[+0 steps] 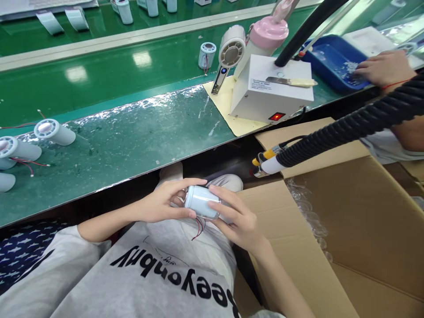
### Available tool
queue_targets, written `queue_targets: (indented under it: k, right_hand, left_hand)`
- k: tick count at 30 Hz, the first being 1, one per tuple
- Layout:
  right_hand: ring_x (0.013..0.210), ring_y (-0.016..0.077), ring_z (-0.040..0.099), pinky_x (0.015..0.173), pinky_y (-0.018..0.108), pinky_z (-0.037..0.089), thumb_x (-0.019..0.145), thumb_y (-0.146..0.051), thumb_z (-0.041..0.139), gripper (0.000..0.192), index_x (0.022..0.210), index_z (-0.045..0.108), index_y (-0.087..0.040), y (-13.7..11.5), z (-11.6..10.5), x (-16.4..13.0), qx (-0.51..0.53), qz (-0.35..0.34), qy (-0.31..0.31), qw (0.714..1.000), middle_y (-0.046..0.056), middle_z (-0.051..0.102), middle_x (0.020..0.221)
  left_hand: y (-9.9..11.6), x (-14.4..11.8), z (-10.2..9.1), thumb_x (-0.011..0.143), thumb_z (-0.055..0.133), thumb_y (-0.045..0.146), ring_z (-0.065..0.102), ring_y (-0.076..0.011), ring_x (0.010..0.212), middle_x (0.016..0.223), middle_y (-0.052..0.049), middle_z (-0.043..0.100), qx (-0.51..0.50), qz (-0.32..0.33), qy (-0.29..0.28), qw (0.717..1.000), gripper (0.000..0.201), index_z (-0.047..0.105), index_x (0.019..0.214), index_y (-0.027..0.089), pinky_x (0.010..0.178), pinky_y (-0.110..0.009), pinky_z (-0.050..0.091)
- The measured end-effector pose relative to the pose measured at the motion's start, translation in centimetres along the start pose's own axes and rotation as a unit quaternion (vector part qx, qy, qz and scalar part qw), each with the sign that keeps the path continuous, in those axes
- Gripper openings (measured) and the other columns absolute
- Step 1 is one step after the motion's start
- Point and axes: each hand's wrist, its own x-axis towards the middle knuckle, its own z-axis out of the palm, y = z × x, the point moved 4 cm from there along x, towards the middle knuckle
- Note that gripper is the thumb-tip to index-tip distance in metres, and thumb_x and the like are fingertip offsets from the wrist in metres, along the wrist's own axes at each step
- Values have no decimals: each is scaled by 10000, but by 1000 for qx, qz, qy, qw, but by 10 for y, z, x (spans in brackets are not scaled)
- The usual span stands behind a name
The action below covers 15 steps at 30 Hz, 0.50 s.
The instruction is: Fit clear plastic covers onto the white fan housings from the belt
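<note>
Over my lap I hold a light-blue cylindrical housing (200, 201) with a clear cover around it, tilted on its side. Thin red and black wires hang from its underside. My left hand (168, 201) grips its left end between thumb and fingers. Around the right end are the fingers of my right hand (236, 216), pressed on the clear cover. Similar cylinders with wires lie at the bench's left, among them a pale cylinder (61, 134) on its side.
A white box device (271, 92) with a lit red switch, a handheld fan (230, 55) and a pink-lidded bottle (268, 35) stand on the bench. A black corrugated hose (347, 126) crosses above an open carton (371, 212) holding clear parts. A co-worker's hand (384, 68) reaches into a blue tray (326, 57).
</note>
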Motion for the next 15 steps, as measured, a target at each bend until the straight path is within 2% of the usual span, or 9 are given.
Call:
queue_targets:
  k: [2, 4, 6, 8, 11, 15]
  right_hand:
    - [1308, 310, 628, 1080, 518, 554, 891, -253, 807, 527, 1374, 643, -387, 4, 0, 0, 65, 69, 12, 995, 71, 646, 1433]
    - [1222, 287, 686, 988, 451, 617, 877, -372, 823, 510, 1358, 658, -403, 9, 1, -3, 158, 155, 32, 975, 59, 685, 1382]
    - [1127, 262, 730, 875, 382, 657, 876, -416, 817, 441, 1302, 701, -416, 13, 3, -7, 216, 214, 49, 951, 43, 725, 1313]
    - [1128, 281, 725, 841, 376, 665, 828, -433, 857, 424, 1236, 752, -387, 15, 3, -12, 218, 245, 53, 943, 56, 729, 1303]
    - [1194, 330, 688, 886, 432, 656, 749, -459, 908, 464, 1182, 791, -340, 20, 3, -16, 195, 281, 44, 939, 78, 704, 1347]
    - [997, 297, 743, 882, 452, 642, 772, -495, 873, 473, 1200, 785, -315, 23, 15, -18, 190, 338, 32, 921, 75, 722, 1304]
  left_hand:
    - [2, 1, -1, 831, 813, 372, 699, -254, 1119, 1405, -125, 624, 23, 22, -14, 999, 757, 491, 1514, 321, 900, -363, 619]
    - [4, 1, -1, 790, 853, 338, 612, -299, 1291, 1491, -126, 569, 59, 47, -27, 997, 817, 486, 1521, 339, 1021, -410, 576]
    - [2, 1, -2, 818, 827, 297, 561, -299, 1363, 1528, -122, 535, 62, 45, -37, 996, 809, 461, 1536, 357, 1070, -433, 550]
    - [-4, 0, -2, 865, 776, 265, 594, -273, 1335, 1532, -117, 528, 26, 24, -45, 998, 776, 430, 1551, 377, 1068, -437, 554]
    - [-14, 1, -1, 847, 786, 225, 634, -259, 1289, 1529, -108, 542, -27, 3, -54, 998, 802, 431, 1549, 381, 1073, -439, 550]
    - [-32, 6, 8, 812, 811, 231, 692, -239, 1181, 1417, -107, 647, -89, -40, -65, 993, 854, 417, 1562, 337, 1014, -405, 572]
